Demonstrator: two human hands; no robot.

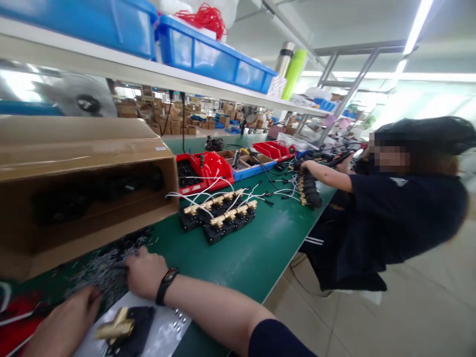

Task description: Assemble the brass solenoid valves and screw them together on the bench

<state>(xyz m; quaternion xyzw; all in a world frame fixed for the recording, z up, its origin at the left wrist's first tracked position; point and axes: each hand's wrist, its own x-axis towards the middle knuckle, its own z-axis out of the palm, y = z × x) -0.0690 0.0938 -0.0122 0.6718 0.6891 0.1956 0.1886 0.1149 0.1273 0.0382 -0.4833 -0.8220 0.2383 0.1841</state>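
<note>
My right hand (147, 272), with a black band (167, 285) on its wrist, reaches into a pile of small grey and black pieces (106, 267). Its fingers are curled and mostly hidden; a dark blurred thing shows at their tips. My left hand (69, 322) is at the lower left, its fingers bent together, and what they hold cannot be made out. Between my hands and the table's front edge, a brass T-shaped fitting (117, 327) sits on a black housing (139, 322). Both lie on a clear plastic sheet (163, 329), beside several small shiny pieces (179, 320).
An open cardboard box (89, 148) with dark parts stands at left. Black units with brass fittings (234, 215) and white wires lie mid-table. Red bins (219, 171) and a blue tray (253, 171) stand behind. A co-worker (405, 213) handles similar units at right. A shelf (208, 82) hangs overhead.
</note>
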